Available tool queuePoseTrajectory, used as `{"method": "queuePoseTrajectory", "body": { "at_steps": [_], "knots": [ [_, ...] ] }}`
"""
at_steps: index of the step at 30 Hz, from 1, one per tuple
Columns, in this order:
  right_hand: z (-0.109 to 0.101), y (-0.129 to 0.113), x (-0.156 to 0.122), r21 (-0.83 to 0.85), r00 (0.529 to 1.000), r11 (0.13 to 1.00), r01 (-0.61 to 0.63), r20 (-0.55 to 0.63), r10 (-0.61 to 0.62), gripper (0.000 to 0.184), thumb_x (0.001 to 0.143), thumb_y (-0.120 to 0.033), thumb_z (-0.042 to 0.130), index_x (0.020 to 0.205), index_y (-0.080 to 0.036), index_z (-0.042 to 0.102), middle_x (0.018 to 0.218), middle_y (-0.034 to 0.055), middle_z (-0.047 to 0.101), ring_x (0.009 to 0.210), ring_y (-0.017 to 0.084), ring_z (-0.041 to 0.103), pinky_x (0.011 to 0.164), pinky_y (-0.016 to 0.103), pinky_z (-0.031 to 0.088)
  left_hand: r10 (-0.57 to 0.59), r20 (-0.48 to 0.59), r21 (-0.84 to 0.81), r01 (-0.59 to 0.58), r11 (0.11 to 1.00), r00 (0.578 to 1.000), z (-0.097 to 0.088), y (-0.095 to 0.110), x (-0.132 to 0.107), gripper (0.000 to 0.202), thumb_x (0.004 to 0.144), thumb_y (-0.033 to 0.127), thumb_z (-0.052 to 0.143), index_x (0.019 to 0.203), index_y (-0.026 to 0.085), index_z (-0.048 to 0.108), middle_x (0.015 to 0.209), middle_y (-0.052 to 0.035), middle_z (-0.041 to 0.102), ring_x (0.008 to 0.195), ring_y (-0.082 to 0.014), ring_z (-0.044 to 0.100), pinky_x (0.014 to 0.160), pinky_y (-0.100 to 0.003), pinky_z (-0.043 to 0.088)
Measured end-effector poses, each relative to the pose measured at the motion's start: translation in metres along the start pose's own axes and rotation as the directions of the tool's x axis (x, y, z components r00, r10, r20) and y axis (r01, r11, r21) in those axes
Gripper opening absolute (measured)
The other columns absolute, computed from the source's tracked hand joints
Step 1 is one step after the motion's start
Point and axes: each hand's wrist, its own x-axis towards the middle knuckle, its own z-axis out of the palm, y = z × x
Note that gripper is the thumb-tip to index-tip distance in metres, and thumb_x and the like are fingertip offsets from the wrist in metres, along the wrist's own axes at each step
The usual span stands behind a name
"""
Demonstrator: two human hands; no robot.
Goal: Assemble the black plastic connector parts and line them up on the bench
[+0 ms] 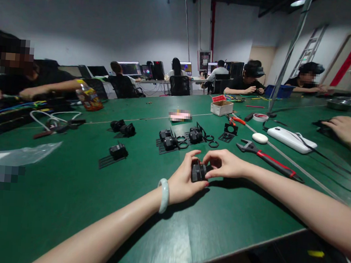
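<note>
Between both hands is a black threaded plastic fitting (198,171), held just above the green table (121,208). My left hand (185,179), below a pale bangle (164,195), has its fingers closed around the fitting's left side. My right hand (223,163) pinches its right end between thumb and fingers. Beyond them lie similar black fittings on slotted brackets (169,141), with loose black rings (213,144) beside them. A bare black bracket with a round hole (230,129) stands farther right. More such fittings (122,128) rest to the left.
An adjustable wrench (267,159) with red-black handle lies right of my hands. Nearby are a white power bank (292,140), a white oval object (259,138), orange-handled pliers (237,120) and a small box (221,107). A plastic bag (24,154) lies left. Co-workers sit around the table.
</note>
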Motion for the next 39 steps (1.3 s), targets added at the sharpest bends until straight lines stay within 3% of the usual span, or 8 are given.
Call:
{"method": "queuePoseTrajectory", "body": {
  "at_steps": [8, 18, 24, 28, 33, 39],
  "knots": [
    [0.000, 0.005, 0.003, 0.112, 0.995, 0.992, -0.064, 0.085, 0.055, 0.036, 0.071, -0.043, 0.053, 0.088, -0.011, 0.059, 0.072, 0.0023, 0.057, 0.062, 0.011, 0.049, 0.056, 0.021, 0.038, -0.008, -0.021, 0.009, 0.008, 1.000, 1.000, 0.001, 0.000, 0.000, 0.068, 0.062, 0.022, 0.061, 0.118, 0.019, 0.022, 0.102, -0.0059, 0.042, 0.095, -0.0193, 0.046, 0.086, -0.039, 0.036],
    [0.000, 0.008, 0.005, 0.029, 0.997, 0.999, -0.028, 0.077, 0.025, 0.036, 0.075, -0.045, 0.047, 0.077, -0.011, 0.060, 0.071, 0.0027, 0.054, 0.067, 0.012, 0.049, 0.058, 0.022, 0.036, 0.007, 0.012, 0.015, -0.007, 1.000, 1.000, 0.001, 0.000, 0.000, 0.067, 0.063, 0.022, 0.061, 0.117, 0.016, 0.021, 0.099, -0.0061, 0.042, 0.094, -0.0189, 0.045, 0.086, -0.037, 0.037],
    [-0.004, 0.007, 0.002, 0.231, 0.987, 0.961, -0.153, 0.086, 0.137, 0.034, 0.073, -0.042, 0.051, 0.092, -0.014, 0.051, 0.080, 0.0022, 0.051, 0.056, 0.007, 0.045, 0.049, 0.019, 0.036, 0.022, 0.021, 0.030, -0.022, 0.999, 1.000, 0.002, -0.001, 0.000, 0.069, 0.064, 0.022, 0.060, 0.119, 0.017, 0.019, 0.101, -0.0067, 0.042, 0.095, -0.0193, 0.044, 0.086, -0.037, 0.036],
    [-0.008, 0.007, 0.001, 0.356, 0.992, 0.926, -0.123, 0.068, 0.106, 0.036, 0.066, -0.036, 0.061, 0.092, -0.015, 0.047, 0.088, 0.0023, 0.048, 0.058, 0.005, 0.043, 0.048, 0.017, 0.035, 0.027, 0.027, 0.044, -0.028, 0.999, 0.999, 0.001, -0.003, 0.000, 0.070, 0.064, 0.023, 0.060, 0.120, 0.017, 0.018, 0.101, -0.0066, 0.042, 0.094, -0.0192, 0.045, 0.085, -0.038, 0.037],
    [-0.004, 0.004, -0.001, 0.379, 0.989, 0.921, -0.091, 0.142, 0.039, 0.042, 0.058, -0.029, 0.069, 0.089, -0.016, 0.044, 0.074, -0.0034, 0.043, 0.051, 0.003, 0.036, 0.044, 0.015, 0.029, 0.046, 0.023, 0.041, -0.047, 0.998, 0.999, 0.002, -0.004, 0.000, 0.070, 0.064, 0.022, 0.060, 0.119, 0.017, 0.018, 0.101, -0.0067, 0.043, 0.100, -0.0205, 0.043, 0.088, -0.039, 0.035],
    [0.003, 0.004, -0.001, 0.323, 0.995, 0.944, -0.067, 0.093, 0.039, 0.042, 0.056, -0.031, 0.070, 0.086, -0.016, 0.044, 0.071, -0.0043, 0.042, 0.052, 0.004, 0.035, 0.045, 0.016, 0.028, 0.042, 0.025, 0.035, -0.042, 0.998, 0.999, 0.002, -0.002, 0.000, 0.070, 0.064, 0.022, 0.060, 0.119, 0.016, 0.017, 0.100, -0.0065, 0.043, 0.095, -0.0193, 0.045, 0.086, -0.037, 0.036]
  ]
}}
